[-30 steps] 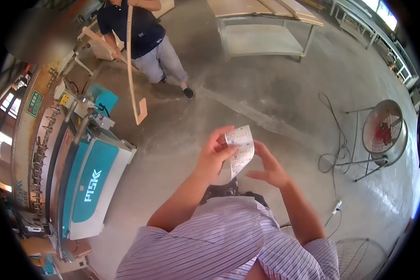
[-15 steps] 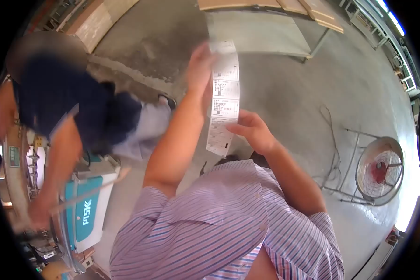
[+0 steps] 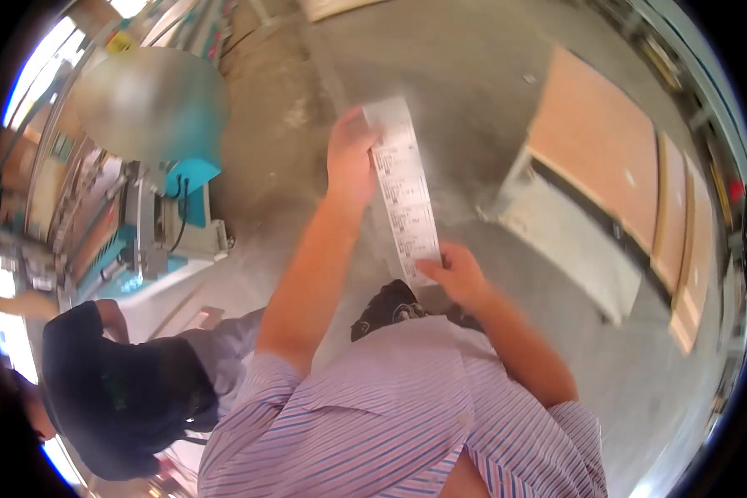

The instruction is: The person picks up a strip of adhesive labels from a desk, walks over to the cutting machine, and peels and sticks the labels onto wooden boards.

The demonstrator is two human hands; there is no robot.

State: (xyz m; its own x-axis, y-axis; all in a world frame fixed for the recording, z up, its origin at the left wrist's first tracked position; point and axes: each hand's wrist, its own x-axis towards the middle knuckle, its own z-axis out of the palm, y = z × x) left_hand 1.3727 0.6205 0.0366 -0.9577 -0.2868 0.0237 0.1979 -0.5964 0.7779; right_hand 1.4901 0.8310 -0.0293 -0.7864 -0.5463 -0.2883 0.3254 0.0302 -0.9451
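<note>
A long white strip of printed labels (image 3: 407,195) stretches between my two hands, with rows of small dark print along it. My left hand (image 3: 353,153) is closed on its far end, at the left edge. Near the strip's close end, my right hand (image 3: 458,274) pinches the right edge between thumb and fingers. The print is too small and blurred to read. Below the strip, my dark shoe (image 3: 390,309) shows on the floor.
To the right stands a low table (image 3: 568,236) bearing wooden boards (image 3: 602,149). At the left is a teal and white machine (image 3: 195,191). A person in a dark shirt (image 3: 124,390) is close by at the lower left.
My view has swung right: the board-laden table is now nearer on the right, and the fan has left view. Both hands still hold the strip; the right one is lower. The person appears lower.
</note>
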